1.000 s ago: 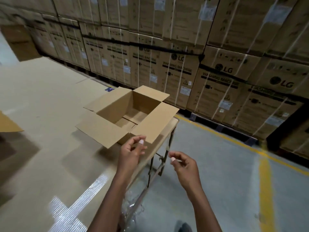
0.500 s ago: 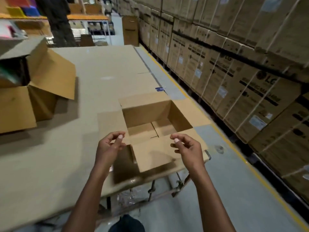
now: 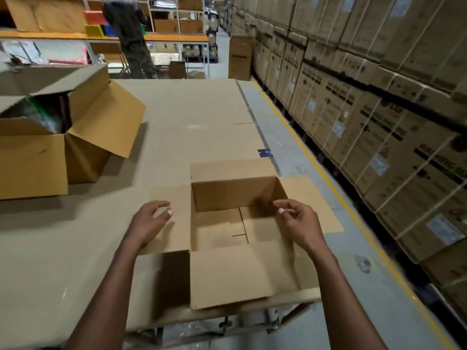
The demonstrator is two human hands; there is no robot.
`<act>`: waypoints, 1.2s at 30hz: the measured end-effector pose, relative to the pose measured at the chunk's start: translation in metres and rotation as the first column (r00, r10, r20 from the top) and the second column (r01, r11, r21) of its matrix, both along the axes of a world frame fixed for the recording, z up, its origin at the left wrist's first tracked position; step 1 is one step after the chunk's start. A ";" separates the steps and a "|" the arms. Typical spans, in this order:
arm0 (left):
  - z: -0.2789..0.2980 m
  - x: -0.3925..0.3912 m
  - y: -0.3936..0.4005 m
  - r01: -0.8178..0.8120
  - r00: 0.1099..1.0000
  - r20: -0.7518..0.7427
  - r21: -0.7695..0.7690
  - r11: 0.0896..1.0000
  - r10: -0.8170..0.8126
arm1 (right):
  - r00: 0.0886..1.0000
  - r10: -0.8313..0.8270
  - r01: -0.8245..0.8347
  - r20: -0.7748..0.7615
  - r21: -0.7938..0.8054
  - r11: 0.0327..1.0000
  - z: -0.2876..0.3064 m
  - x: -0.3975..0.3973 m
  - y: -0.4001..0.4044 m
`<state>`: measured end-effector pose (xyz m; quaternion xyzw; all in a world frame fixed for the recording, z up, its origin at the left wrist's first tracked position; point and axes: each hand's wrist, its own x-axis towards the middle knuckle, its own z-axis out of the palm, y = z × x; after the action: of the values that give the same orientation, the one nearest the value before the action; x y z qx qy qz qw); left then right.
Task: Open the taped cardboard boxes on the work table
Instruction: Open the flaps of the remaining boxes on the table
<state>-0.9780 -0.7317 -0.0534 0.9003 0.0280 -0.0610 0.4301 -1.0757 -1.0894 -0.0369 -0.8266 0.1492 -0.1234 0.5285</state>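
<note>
A big warehouse holds tall stacks of washing machine boxes (image 3: 374, 117) at 2 o'clock. On the work table (image 3: 197, 117), near 6 o'clock, sits the small cardboard box (image 3: 227, 195), its four flaps folded out flat so the empty inside shows. The left hand (image 3: 147, 224) hovers over the left flap, fingers loosely curled, holding nothing. The right hand (image 3: 298, 223) hovers at the right wall, also loose and empty. A bigger open box (image 3: 45, 157) waits at 9 o'clock.
</note>
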 end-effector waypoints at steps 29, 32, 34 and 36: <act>0.066 0.007 -0.079 0.121 0.993 -0.016 0.187 0.975 -0.120 | 0.950 0.301 -0.294 -0.078 0.093 0.951 0.005 0.044 -0.168; 0.068 0.005 -0.076 0.104 0.995 -0.028 0.187 0.977 -0.100 | 0.913 0.373 -0.366 -0.167 0.072 0.928 0.024 0.051 -0.152; 0.070 0.001 -0.078 0.073 0.997 -0.011 0.216 0.974 -0.072 | 0.900 0.373 -0.387 -0.227 -0.020 0.922 0.031 0.058 -0.143; 0.070 -0.004 -0.079 0.041 0.999 0.013 0.241 0.970 -0.046 | 0.899 0.347 -0.396 -0.266 -0.157 0.905 0.034 0.064 -0.134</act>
<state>-0.9824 -0.8110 0.0171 0.9468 0.0113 -0.0582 0.3164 -1.0115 -1.2236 -0.0025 -0.8990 0.0348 0.0628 0.4321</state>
